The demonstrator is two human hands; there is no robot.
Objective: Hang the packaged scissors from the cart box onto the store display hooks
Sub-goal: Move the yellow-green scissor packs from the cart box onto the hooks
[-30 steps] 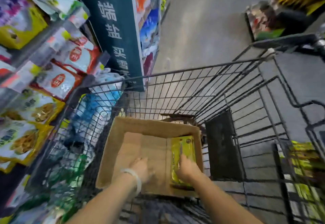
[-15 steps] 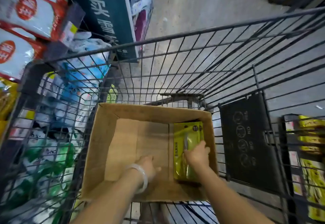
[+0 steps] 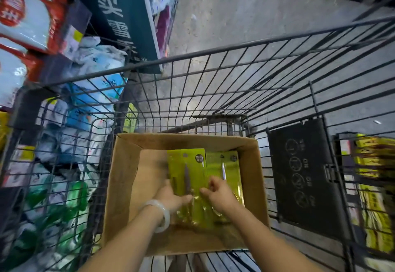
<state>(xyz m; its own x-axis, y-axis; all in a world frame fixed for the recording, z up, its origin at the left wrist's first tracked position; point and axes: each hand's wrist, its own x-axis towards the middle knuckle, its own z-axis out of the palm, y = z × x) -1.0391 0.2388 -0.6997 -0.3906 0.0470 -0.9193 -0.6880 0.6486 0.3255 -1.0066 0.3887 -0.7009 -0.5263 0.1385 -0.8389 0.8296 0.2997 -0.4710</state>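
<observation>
An open cardboard box (image 3: 126,177) sits in the wire cart (image 3: 213,53). Inside it, my left hand (image 3: 171,197), with a white bangle on the wrist, grips the lower edge of a yellow-green scissors package (image 3: 188,169) that is lifted and tilted toward the box's middle. My right hand (image 3: 220,194) pinches that same package at its right edge. More yellow-green scissors packages (image 3: 230,164) lie flat against the box's right wall, partly hidden by my right hand. No display hooks are in view.
Store shelves with red-and-white and blue bags (image 3: 32,21) press against the cart's left side. A dark teal sign panel (image 3: 119,15) stands ahead left. A black plate (image 3: 303,169) hangs on the cart's right wall, with yellow packaged goods (image 3: 372,186) beyond. Grey floor lies ahead.
My left hand moved right from the box floor and took hold of a package. One package has come off the stack and shifted left. The view dropped closer to the box.
</observation>
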